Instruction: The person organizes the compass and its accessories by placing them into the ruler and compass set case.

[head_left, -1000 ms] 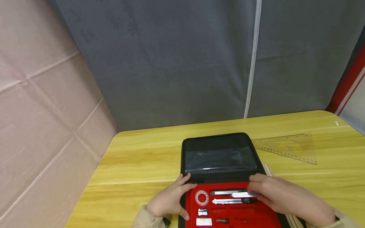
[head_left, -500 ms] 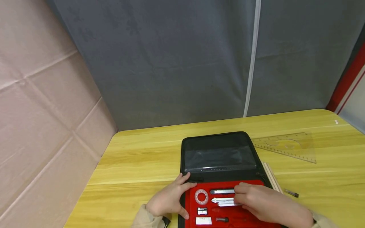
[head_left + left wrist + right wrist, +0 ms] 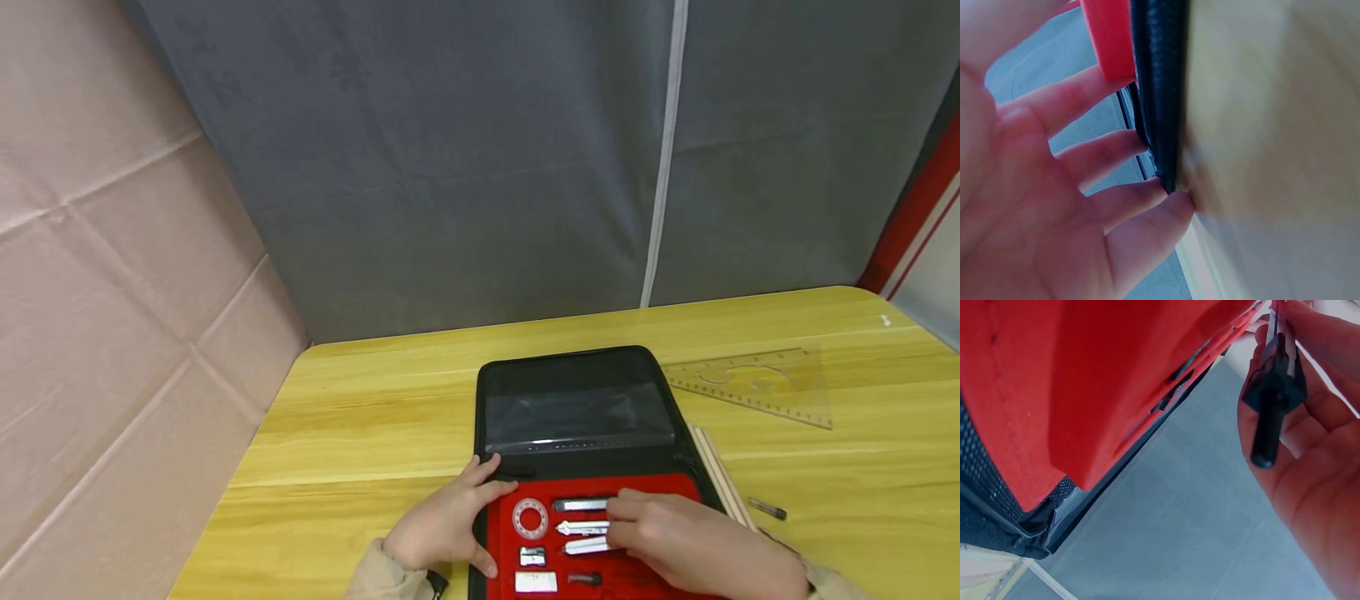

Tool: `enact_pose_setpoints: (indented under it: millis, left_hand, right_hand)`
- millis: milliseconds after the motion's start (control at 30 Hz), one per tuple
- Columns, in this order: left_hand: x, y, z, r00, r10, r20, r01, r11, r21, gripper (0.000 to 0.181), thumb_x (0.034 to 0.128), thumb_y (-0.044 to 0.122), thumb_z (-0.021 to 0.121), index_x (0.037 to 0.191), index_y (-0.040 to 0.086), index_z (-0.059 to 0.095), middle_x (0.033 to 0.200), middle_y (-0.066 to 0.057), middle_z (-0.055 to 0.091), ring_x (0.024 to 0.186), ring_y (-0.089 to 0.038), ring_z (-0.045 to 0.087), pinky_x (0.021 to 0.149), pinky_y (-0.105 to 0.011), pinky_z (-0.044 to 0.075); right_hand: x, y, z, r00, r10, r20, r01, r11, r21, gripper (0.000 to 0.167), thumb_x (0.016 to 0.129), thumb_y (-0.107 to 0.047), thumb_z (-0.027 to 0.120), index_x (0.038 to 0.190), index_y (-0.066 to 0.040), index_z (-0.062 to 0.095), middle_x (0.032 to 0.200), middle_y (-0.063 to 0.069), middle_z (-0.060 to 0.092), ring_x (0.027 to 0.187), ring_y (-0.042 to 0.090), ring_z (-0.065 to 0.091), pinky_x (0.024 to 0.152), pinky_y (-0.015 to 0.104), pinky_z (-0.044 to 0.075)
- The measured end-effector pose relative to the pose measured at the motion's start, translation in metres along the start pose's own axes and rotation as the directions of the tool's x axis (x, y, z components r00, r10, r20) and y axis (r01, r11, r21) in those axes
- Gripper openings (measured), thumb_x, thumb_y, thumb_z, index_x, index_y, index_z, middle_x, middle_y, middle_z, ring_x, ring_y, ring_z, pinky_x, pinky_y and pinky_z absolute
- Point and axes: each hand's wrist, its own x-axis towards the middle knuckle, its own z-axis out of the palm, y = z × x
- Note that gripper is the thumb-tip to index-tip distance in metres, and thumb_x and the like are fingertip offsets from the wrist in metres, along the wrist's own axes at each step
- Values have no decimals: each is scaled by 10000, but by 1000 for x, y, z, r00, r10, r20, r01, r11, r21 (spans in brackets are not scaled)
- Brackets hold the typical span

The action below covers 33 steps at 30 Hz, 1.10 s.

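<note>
In the head view my right hand pinches a silver drawing compass over the red tray of an open black case. The right wrist view shows the compass's black head and short knob between thumb and fingers. My left hand rests spread on the case's left edge; its fingertips touch the black rim in the left wrist view. Lying in the tray are another silver pointed instrument, a dark-and-silver tool, a white ring, a sharpener and a white eraser.
A small dark stub lies in the tray. Right of the case are thin wooden sticks and a small dark-ended piece. A clear set square lies farther back on the wooden table.
My right hand has moved left and slightly down over the tray with the compass, now just below the other pointed instrument. My left hand has stayed in place.
</note>
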Motion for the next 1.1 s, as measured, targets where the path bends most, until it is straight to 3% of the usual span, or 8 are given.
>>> enact_pose_setpoints:
  millis: [333, 867, 967, 1100]
  left_hand:
    - [0, 1, 0, 1000, 10, -8, -10, 1000, 24, 762, 578, 277, 845, 1270, 246, 526, 1460, -56, 281, 1332, -329, 213, 823, -312, 504]
    - [0, 0, 0, 1000, 7, -10, -7, 1000, 19, 768, 575, 281, 847, 1271, 249, 524, 1461, -52, 280, 1334, -328, 207, 824, -321, 504]
    - [0, -1, 1, 1000, 7, -11, -6, 1000, 23, 773, 571, 282, 849, 1271, 250, 523, 1461, -51, 279, 1334, -329, 208, 827, -325, 502]
    - [0, -1, 1, 1000, 8, -10, -8, 1000, 21, 772, 572, 284, 848, 1272, 251, 522, 1462, -50, 278, 1335, -329, 206, 833, -326, 500]
  right_hand:
    - [2, 0, 6, 999, -7, 33, 8, 1000, -21, 234, 783, -220, 709, 1004, -258, 643, 936, -145, 561, 812, -24, 493, 666, 156, 492]
    - [3, 1, 8, 998, -67, 3, 67, 993, -93, 213, 762, -193, 727, 961, -252, 680, 857, -146, 530, 780, -62, 489, 637, 93, 453]
    - [3, 1, 7, 997, -72, 9, 73, 994, -78, 193, 776, -200, 714, 958, -259, 685, 854, -150, 523, 782, -71, 488, 635, 84, 447]
    - [-1, 3, 5, 1000, -5, 20, 5, 1000, 18, 166, 805, -230, 686, 965, -274, 676, 911, -158, 546, 803, -53, 502, 650, 143, 478]
